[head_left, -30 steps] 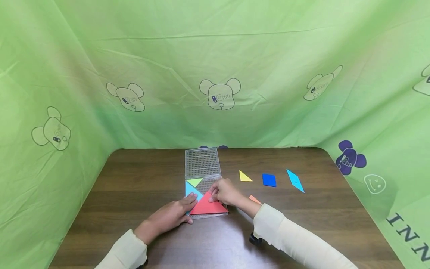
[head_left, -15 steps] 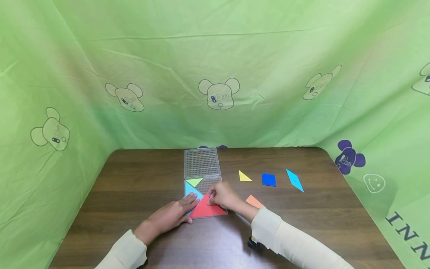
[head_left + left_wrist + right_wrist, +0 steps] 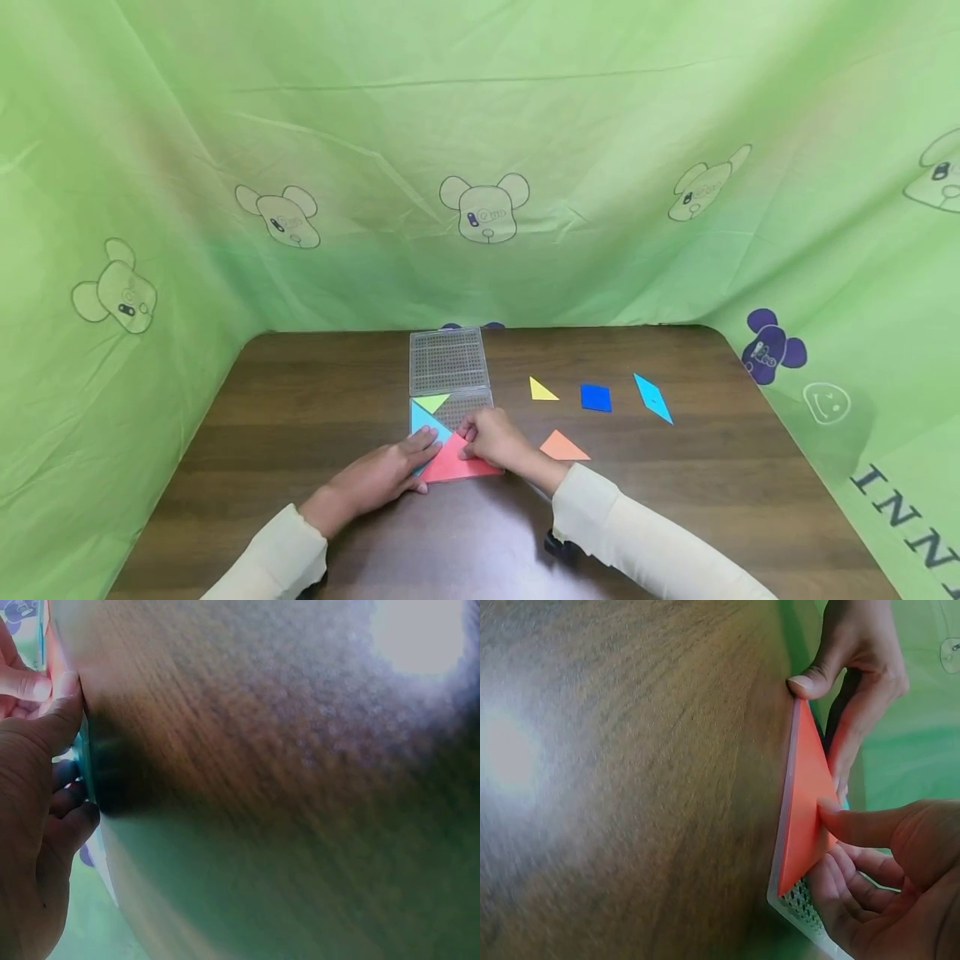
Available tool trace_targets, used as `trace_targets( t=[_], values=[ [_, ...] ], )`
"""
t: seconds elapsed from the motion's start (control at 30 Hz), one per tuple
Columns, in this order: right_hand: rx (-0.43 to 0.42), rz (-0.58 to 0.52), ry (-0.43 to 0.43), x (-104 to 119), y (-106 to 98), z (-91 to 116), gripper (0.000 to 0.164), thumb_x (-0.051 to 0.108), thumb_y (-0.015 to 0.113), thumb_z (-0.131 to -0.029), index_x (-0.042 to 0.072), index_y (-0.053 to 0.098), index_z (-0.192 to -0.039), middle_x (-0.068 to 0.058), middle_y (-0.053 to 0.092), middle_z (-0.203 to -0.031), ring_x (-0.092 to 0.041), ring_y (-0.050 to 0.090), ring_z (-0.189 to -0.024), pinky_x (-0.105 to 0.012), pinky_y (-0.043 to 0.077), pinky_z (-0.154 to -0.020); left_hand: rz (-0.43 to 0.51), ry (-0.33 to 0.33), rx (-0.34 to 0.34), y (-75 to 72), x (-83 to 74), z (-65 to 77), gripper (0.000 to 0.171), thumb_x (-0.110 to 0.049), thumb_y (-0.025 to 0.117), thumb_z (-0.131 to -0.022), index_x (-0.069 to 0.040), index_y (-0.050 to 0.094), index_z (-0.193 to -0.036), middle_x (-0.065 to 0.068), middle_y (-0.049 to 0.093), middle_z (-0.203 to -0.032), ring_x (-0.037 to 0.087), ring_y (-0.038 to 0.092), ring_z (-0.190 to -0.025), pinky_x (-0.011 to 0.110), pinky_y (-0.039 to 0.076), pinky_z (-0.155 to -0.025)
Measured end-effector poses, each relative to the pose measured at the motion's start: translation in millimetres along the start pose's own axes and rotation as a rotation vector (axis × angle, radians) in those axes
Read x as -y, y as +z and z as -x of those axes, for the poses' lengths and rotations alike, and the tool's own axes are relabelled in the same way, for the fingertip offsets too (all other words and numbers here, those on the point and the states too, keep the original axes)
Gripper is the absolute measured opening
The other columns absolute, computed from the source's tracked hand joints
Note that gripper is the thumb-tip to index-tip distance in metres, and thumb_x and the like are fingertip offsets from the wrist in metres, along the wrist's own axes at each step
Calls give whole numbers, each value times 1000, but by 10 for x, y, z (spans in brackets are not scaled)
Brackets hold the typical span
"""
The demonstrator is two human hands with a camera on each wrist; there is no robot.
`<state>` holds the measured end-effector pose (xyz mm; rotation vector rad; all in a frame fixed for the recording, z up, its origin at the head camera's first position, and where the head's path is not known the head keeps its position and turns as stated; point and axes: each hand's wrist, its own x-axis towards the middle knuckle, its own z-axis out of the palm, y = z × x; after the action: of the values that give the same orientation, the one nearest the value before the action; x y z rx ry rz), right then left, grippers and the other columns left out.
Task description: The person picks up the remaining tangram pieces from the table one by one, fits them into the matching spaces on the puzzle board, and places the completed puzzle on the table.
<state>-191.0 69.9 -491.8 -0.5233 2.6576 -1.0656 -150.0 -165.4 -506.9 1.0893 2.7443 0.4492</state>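
A hinged clear plastic case with a dotted grid lies unfolded on the table, its lid [image 3: 448,362] at the back. In its near half [image 3: 459,408] sit a light green triangle [image 3: 430,402], a large light blue triangle [image 3: 425,421] and a large red triangle [image 3: 450,465]. My left hand [image 3: 378,473] rests fingers on the blue triangle, its thumb at the case's front left corner. With thumb and curled fingers my right hand [image 3: 495,437] pinches the red triangle near its top; the right wrist view shows the thumb on its face [image 3: 806,802].
Right of the case lie a small yellow triangle [image 3: 542,390], a blue square [image 3: 596,397], a light blue parallelogram [image 3: 653,398] and an orange triangle [image 3: 564,447]. The wooden table [image 3: 315,375] meets a green cloth [image 3: 360,275] behind.
The red triangle has come down flat into the case's front part, its long side now along the front edge. My right hand moved slightly lower with it; the left hand stays put.
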Motion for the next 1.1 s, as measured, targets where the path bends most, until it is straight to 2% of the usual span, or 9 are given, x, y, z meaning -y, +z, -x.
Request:
trace_targets(
  t=[0.33, 0.47, 0.6, 0.77, 0.93, 1.1],
  values=[
    [-39, 7, 10, 23, -17, -76, 20, 4, 89, -76, 3, 74, -88, -3, 69, -75, -9, 58, -68, -20, 48, -59, -22, 13, 26, -125, 60, -98, 70, -37, 70, -96, -5, 46, -153, 16, 38, -163, 34, 46, -146, 42, 53, -106],
    [-48, 15, 25, 16, -3, -62, 19, 3, 88, -77, 3, 74, -89, -3, 69, -76, -9, 58, -69, -20, 49, -60, -24, 17, 36, -110, 63, -126, 70, -38, 68, -98, -8, 44, -156, 16, 36, -164, 33, 47, -145, 42, 54, -105],
    [-71, 29, 5, 0, 16, -28, 18, 0, 86, -77, 1, 73, -90, -3, 70, -75, -8, 59, -68, -20, 50, -59, -30, 24, 29, -67, 55, -139, 69, -39, 67, -98, -9, 44, -156, 16, 36, -164, 34, 49, -144, 41, 54, -104],
    [-109, 110, -26, 4, 61, 40, 16, 2, 86, -77, 3, 74, -87, 0, 66, -70, -9, 57, -67, -22, 48, -58, -25, 19, 30, -22, 43, -118, 69, -40, 68, -97, -10, 44, -155, 15, 37, -164, 33, 49, -144, 41, 54, -105],
    [-155, 191, -80, 45, 122, 133, 17, 6, 87, -78, 3, 74, -88, -2, 61, -74, -12, 55, -71, -23, 47, -61, -3, 22, 15, -9, 22, -58, 69, -38, 69, -97, -9, 45, -155, 16, 38, -163, 34, 53, -140, 42, 56, -102],
    [-180, 276, -132, 79, 167, 207, 21, 9, 88, -79, 2, 75, -93, -5, 66, -80, -15, 59, -74, -28, 51, -66, 0, 20, 11, -4, -5, -22, 67, -38, 69, -97, -9, 47, -153, 16, 38, -163, 35, 54, -139, 42, 56, -101]
  ],
)
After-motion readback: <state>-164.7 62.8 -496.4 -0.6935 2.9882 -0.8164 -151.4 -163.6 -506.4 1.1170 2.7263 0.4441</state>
